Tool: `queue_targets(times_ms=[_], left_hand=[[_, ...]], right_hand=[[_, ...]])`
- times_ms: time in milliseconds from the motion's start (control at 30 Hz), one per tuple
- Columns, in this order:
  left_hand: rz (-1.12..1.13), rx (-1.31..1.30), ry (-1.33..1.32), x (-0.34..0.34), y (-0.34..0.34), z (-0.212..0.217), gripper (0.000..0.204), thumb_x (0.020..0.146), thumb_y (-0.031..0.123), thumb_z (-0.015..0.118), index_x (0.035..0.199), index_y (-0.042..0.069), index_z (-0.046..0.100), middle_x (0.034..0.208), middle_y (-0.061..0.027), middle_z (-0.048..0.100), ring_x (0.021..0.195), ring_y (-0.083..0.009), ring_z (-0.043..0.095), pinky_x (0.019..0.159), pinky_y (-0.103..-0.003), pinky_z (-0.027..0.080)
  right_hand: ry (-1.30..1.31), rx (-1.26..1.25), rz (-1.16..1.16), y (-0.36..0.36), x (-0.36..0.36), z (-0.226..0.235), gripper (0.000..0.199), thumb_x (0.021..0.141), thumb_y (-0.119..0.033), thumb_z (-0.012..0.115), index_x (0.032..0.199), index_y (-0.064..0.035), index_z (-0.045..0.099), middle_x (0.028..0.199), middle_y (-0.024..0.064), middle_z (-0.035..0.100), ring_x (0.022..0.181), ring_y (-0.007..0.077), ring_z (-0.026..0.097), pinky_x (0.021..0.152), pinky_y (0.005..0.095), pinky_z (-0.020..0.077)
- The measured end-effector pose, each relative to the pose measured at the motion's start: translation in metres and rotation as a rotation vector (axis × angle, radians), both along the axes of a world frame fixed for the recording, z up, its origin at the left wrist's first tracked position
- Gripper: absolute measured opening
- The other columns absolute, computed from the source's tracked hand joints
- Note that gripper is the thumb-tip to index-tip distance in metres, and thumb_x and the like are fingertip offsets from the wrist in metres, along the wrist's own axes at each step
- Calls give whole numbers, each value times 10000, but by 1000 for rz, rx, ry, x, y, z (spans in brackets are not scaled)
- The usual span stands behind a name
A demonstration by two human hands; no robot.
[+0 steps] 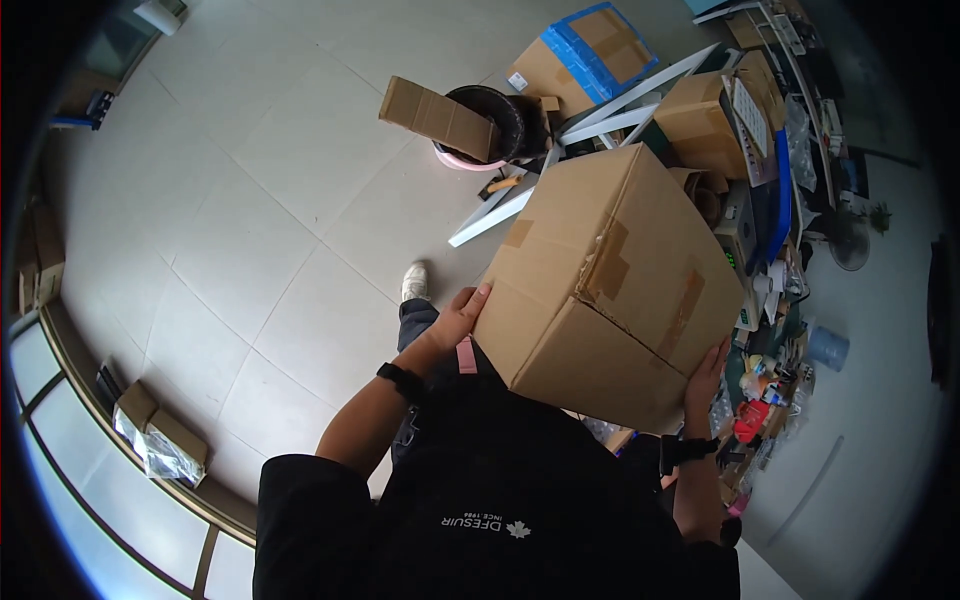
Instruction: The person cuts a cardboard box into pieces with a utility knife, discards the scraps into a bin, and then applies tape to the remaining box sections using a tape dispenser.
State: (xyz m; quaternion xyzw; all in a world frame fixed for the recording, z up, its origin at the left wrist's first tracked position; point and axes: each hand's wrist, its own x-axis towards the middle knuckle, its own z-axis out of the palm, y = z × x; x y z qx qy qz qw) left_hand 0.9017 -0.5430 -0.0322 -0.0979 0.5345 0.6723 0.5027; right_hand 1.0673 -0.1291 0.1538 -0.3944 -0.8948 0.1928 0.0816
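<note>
A large brown cardboard box (560, 270) is held in front of my body, tilted, with pieces of tape across its seams. My left hand (463, 314) presses against its left side, thumb on the near edge and the other fingers partly hidden. At the box's lower right corner, my right hand (706, 378) grips the other side, its fingers along the edge. Both wrists carry black bands. What lies inside the box cannot be seen.
A cluttered workbench (770, 300) runs along the right. Beyond the box stand a white metal frame (590, 130), a black bin (495, 115) with a cardboard piece (430, 115) in it, and a blue-taped carton (585, 60). Folded cardboard (165, 430) leans by the left glass partition.
</note>
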Motion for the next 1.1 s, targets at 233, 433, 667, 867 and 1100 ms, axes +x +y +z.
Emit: queue_targets(times_ms=[233,433,667,867,1100], left_hand=[[55,-139,90,-41,11,7,656,1012,567,397,1258,-14,579,1105,-106,655,1012,-190,584,898,-309,451],[-1,-168,135,-88,-2,-2,620,1007,550,420,1220,0,611,1042,-143,671,951,-228,632,845,-326,495],[-206,-305,1320,-143,13,155,445,940,283,600,1286,6,559,1300,-182,572,1113,-380,593,917,-465,492],[-953,-161,1832,-72,93,248,627,899,376,614,1413,46,474,1499,-128,417,1419,-362,325,1162,-491,251],[-1085,-236,1924,-4,198,235,657,899,501,556,1438,133,476,1553,-128,340,1453,-421,214,1180,-593,94]], right_hand=[[-58,117,-124,-22,21,-7,596,1058,-425,312,1541,-84,237,1482,263,394,1338,394,431,1086,414,348],[-148,10,-345,-87,-22,14,634,1054,-428,326,1515,0,242,1453,273,417,1322,394,435,1079,411,343],[-89,68,-416,-70,8,-8,643,1037,-464,332,1528,-59,239,1297,335,487,1176,488,494,980,518,394],[-7,88,-337,-79,-6,-3,634,1023,-422,405,1517,-56,253,1295,302,484,1132,463,524,966,497,435],[329,-421,-439,-46,38,-13,547,1027,-348,448,1475,-63,319,1168,203,580,1030,329,609,815,415,524]])
